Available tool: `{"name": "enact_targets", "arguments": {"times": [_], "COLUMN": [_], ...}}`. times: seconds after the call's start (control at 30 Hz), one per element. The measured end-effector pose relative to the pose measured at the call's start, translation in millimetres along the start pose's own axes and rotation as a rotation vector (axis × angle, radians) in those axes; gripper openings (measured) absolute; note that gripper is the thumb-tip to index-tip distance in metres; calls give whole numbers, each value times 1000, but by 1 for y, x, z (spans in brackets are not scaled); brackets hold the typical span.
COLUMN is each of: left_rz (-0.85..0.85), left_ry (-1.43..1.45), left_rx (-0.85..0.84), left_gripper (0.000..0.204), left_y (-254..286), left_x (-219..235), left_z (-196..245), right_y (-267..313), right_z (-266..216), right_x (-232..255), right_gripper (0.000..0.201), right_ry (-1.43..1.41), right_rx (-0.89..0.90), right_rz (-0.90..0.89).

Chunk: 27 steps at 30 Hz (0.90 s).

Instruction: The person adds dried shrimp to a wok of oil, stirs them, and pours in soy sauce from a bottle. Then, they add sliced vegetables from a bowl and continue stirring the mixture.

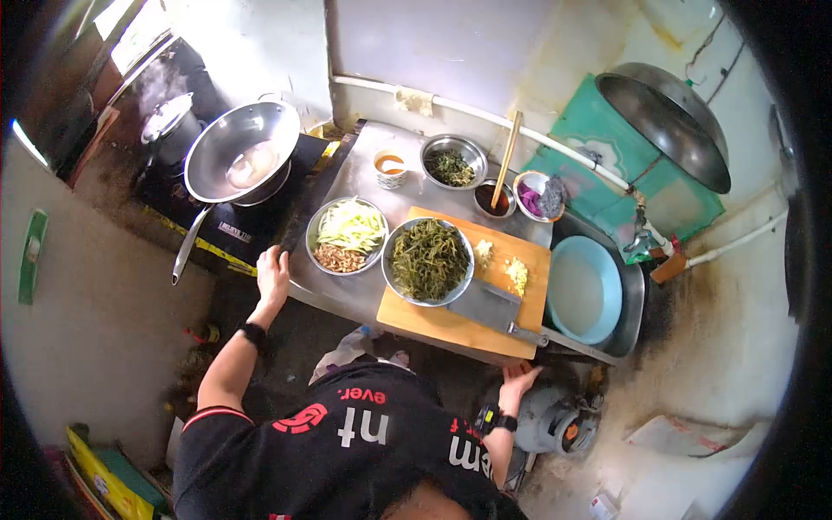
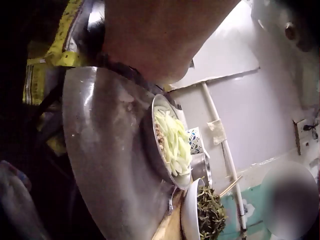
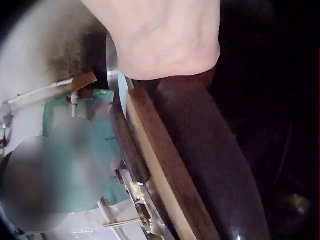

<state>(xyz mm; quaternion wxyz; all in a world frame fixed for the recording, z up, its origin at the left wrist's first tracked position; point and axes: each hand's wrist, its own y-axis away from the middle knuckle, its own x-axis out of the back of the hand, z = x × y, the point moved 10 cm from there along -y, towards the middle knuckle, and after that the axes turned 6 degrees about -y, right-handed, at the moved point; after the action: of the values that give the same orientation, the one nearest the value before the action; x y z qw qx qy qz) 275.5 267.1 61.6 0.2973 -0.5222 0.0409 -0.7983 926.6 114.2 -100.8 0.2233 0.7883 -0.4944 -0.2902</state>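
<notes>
My left hand (image 1: 274,276) touches the left front corner of the metal table (image 1: 305,290), beside the bowl of sliced pale green vegetable and chopped brown bits (image 1: 350,234). Its fingertips are hidden behind the wrist in the left wrist view. At the table's right front edge is my right hand (image 1: 520,378), fingers extended, just below the wooden cutting board (image 1: 407,305). On that board stand a bowl of dark green shredded vegetable (image 1: 430,260), a cleaver (image 1: 485,305) and minced garlic (image 1: 516,276). Neither hand holds any of the food or tools.
Left of the table, a steel wok (image 1: 208,160) with a little liquid sits on the stove, its handle pointing forward. Behind it a pot (image 1: 171,121) steams. A blue basin (image 1: 613,290) fills the sink at right; a gas cylinder (image 1: 546,425) stands below.
</notes>
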Motion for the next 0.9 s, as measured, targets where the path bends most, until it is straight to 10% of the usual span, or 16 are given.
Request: {"name": "enact_targets", "arguments": {"times": [0.07, 0.17, 0.3, 0.37, 0.53, 0.6, 0.63, 0.73, 0.9], "left_rz": [165, -321, -28, 1, 67, -276, -160, -662, -1104], "left_ry": [62, 49, -64, 610, 1044, 1531, 1412, 1752, 1678], "left_rx": [-34, 487, 893, 1351, 1174, 912, 1119, 856, 675], "left_gripper": [22, 41, 49, 45, 33, 15, 28, 61, 58], "left_y": [25, 83, 146, 171, 82, 31, 21, -40, -60], "left_x": [37, 14, 11, 2, 27, 5, 31, 57, 53], "left_z": [0, -86, -221, -239, -272, -292, -269, -194, -128], "right_y": [-5, 2, 31, 70, 98, 118, 138, 204, 335], "right_z": [21, 68, 74, 48, 40, 52, 55, 96, 202], "right_x": [35, 98, 129, 104, 33, -13, -40, -119, -255], "right_gripper": [52, 41, 39, 46, 46, 40, 36, 3, 17], "right_ry": [70, 137, 342, 514, 900, 1067, 1177, 1155, 1318], "right_rx": [-73, -189, -60, 150, 379, 495, 580, 588, 100], "right_rz": [-63, -134, 34, 92, -226, -495, -567, -877, -1270]}}
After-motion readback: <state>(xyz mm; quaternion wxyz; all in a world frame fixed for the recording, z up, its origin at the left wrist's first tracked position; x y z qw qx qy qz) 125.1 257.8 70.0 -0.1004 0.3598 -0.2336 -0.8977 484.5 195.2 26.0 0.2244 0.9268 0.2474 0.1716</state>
